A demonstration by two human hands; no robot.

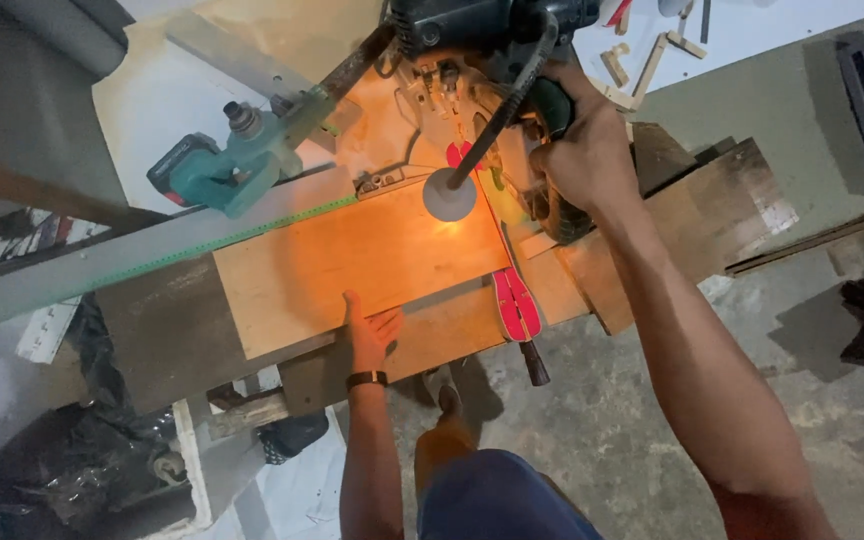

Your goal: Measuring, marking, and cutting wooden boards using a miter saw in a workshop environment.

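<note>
Orange-lit under a small round work lamp [449, 196], the flat rectangular plywood panel [362, 262] lies on the bed of a dark mitre saw [482, 40], its far long edge set along the grey metal fence rail with a green measuring strip [152, 258]. The panel's near edge sits just inside the edge of the wooden bench top [432, 340], beyond which bare concrete floor [612, 420] opens wide toward the person's legs. Its right end stops near the pink slotted saw insert [514, 300].

The left hand [367, 335], a dark watch on its wrist, lies flat at the panel's near edge, fingers [350, 315] extended and close together, thumb spread aside, palm pressing down on wood. The right hand [584, 150] is curled tight around the saw's handle, well to the right of the panel and apart from it.

Left of the panel, a teal cordless tool [217, 172] rests beyond the rail; the darker board [167, 335] there leaves some room. Right of the saw, a worn brown board [712, 210] extends outward.
</note>
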